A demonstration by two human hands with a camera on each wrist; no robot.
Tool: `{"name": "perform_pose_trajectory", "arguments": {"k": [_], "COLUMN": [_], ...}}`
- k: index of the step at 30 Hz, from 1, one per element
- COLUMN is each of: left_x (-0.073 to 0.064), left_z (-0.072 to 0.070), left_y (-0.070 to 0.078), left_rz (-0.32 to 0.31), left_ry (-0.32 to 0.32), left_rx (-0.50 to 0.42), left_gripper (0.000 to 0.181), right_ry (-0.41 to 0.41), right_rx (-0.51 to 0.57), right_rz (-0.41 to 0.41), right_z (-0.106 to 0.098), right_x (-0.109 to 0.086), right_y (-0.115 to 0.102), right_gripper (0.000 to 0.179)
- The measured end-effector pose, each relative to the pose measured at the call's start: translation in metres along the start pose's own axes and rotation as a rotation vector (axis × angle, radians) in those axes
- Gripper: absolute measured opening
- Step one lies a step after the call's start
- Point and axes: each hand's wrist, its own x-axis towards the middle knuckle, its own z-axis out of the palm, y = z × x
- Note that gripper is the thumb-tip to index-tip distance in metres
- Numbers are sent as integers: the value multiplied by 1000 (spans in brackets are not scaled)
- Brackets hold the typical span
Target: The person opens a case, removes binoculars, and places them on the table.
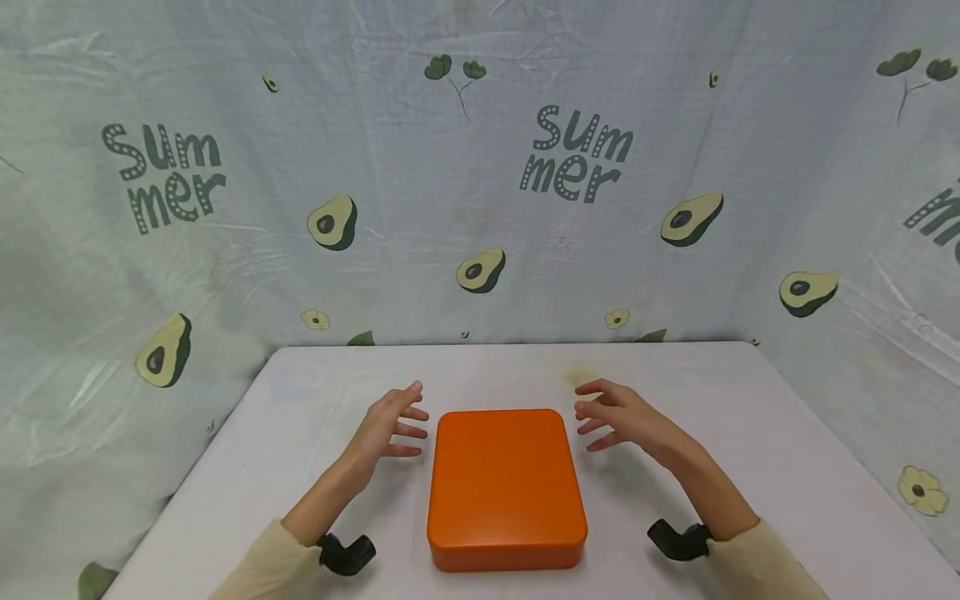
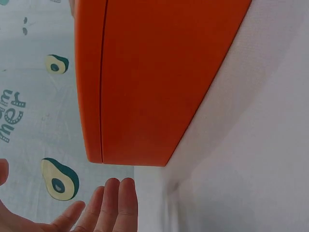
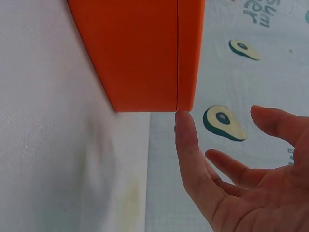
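Observation:
An orange box with rounded corners lies flat on the white table, its lid on; a thin seam between lid and base runs along its sides in both wrist views. My left hand hovers beside the box's far left corner, fingers spread and apart from it. Over on the other side, my right hand is held near the far right corner, fingers loosely bent with nothing in them. In the right wrist view a fingertip overlaps the box's lower corner.
The white table extends around the box to a straight far edge. Behind and beside it hangs a pale curtain printed with avocados and lettering. Black wrist mounts stick inward from both sleeves.

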Motion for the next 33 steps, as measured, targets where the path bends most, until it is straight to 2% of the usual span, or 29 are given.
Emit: {"name": "perform_pose_trajectory", "arguments": {"k": [4, 13, 22, 33], "left_x": [0, 0, 6, 7], "left_z": [6, 14, 19, 16], "left_y": [-1, 6, 9, 7], "left_rz": [-36, -110, -135, -164], "left_ry": [2, -50, -67, -110], "left_rx": [-6, -15, 8, -43], "left_gripper": [77, 75, 67, 60], "right_ry": [0, -17, -33, -23], "right_rx": [10, 29, 19, -34], "right_rz": [10, 42, 55, 100], "right_z": [3, 7, 12, 21], "right_x": [3, 12, 22, 33], "right_y": [0, 3, -2, -1], "right_gripper": [66, 63, 58, 42]}}
